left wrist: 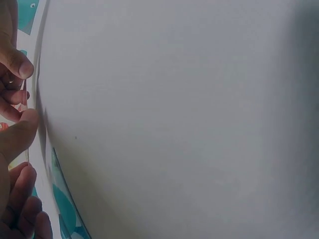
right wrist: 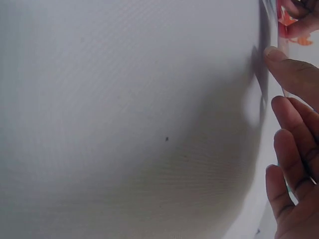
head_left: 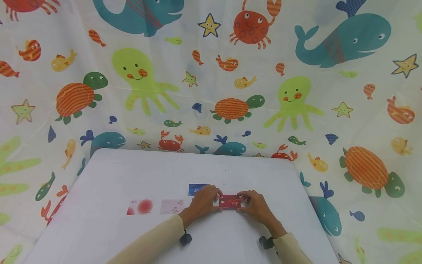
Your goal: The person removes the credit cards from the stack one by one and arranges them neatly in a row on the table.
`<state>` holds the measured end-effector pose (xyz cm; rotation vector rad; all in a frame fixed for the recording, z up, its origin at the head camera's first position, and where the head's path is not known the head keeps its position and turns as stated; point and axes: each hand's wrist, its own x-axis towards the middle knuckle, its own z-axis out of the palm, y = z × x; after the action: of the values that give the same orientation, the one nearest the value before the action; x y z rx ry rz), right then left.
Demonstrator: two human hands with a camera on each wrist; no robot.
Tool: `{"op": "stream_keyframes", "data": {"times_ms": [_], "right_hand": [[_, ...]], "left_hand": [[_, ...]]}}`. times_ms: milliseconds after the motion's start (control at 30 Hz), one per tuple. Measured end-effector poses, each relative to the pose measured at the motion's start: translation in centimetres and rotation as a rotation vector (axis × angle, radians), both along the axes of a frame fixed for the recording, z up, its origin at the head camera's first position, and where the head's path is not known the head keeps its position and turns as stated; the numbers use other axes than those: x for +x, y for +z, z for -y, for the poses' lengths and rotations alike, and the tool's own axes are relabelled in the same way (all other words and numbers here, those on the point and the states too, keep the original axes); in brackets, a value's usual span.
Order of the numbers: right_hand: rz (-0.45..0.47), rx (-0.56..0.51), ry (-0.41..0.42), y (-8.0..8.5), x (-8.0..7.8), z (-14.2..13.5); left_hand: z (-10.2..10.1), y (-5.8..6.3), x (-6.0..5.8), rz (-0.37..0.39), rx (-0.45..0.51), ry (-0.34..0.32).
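A dark red card with "VIP" on it (head_left: 230, 202) is held up between both hands over the white table. My left hand (head_left: 205, 201) pinches its left short edge between thumb and fingers. At the opposite edge, my right hand (head_left: 258, 208) grips it the same way. Both wrist views show the card almost edge-on, as a thin sliver between the fingers. A blue card (head_left: 195, 189) lies just behind my left hand, which covers part of it. Left of that hand are a pale pink card (head_left: 171, 206) and a white card with a red circle (head_left: 134, 207).
The white table (head_left: 132, 238) has rounded far corners. Behind it and along both sides hangs a cloth printed with sea animals (head_left: 204, 66). Small black devices (head_left: 185, 239) are worn at the wrists, below light beige sleeves (head_left: 155, 240).
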<state>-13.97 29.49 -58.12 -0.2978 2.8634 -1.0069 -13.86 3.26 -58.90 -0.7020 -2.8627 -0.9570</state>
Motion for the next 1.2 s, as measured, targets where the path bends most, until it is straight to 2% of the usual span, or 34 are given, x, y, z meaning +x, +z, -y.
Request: {"op": "stream_keyframes", "data": {"times_ms": [533,767,1200], "right_hand": [[-0.013,0.026,0.015,-0.31,-0.1,0.04],[0.021,0.024,-0.008,-0.43,-0.32,0.15],[0.016,0.034,-0.003,-0.55,-0.46,0.32]], "left_hand": [[-0.33,-0.19,-0.06,0.004,-0.04,0.019],[-0.37,0.09,0.09,0.019,-0.054,0.025],[-0.3,-0.47,-0.02,-0.029,-0.107,0.021]]}}
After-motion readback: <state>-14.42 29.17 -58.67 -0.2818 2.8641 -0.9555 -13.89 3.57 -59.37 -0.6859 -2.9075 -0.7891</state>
